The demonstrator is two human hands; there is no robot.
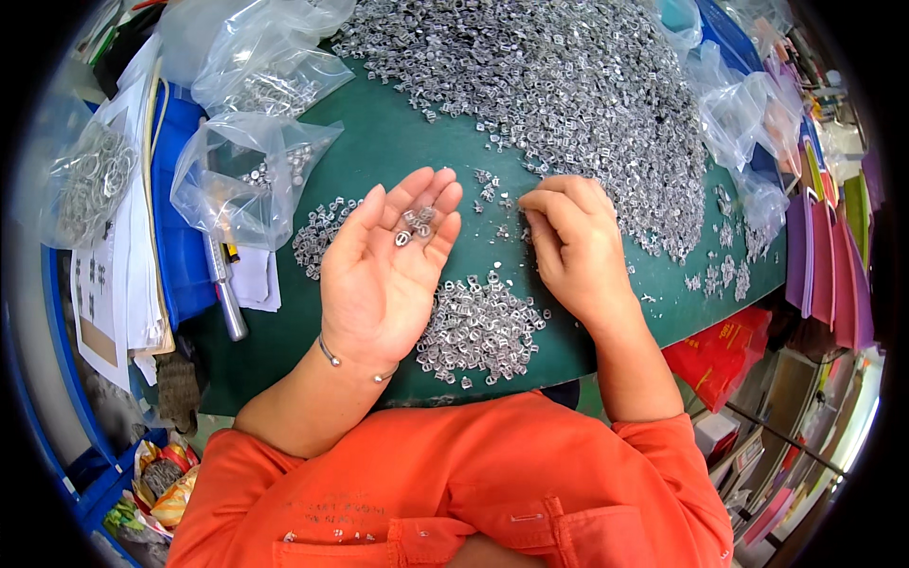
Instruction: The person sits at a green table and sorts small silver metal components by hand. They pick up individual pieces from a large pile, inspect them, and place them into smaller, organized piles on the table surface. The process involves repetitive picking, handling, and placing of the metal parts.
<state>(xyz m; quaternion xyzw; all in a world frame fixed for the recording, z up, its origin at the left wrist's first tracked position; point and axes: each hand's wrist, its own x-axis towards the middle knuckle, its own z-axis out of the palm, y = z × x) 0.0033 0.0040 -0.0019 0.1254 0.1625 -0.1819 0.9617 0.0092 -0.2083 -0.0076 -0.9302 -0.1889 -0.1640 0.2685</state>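
Palm up and loosely cupped, my left hand (pixel 377 284) carries a few small metal buckles (pixel 415 225) at the base of its fingers. A metal bangle (pixel 329 352) circles that wrist. My right hand (pixel 579 248) is at the near edge of a large heap of grey metal buckles (pixel 587 104), thumb and fingertips pinched together low over the green table. What the pinch holds, if anything, cannot be made out. Between my forearms lies a smaller pile of shiny buckles (pixel 481 329). Another small pile (pixel 318 237) sits left of my left hand, partly hidden behind it.
Clear plastic bags (pixel 248 175) with metal parts stand on the left by a blue bin (pixel 182 218). A silver pen-like tool (pixel 227 295) lies beside white paper. Loose bits dot the green table (pixel 398 133). On the right are a red bag (pixel 721 352) and coloured folders (pixel 833 256).
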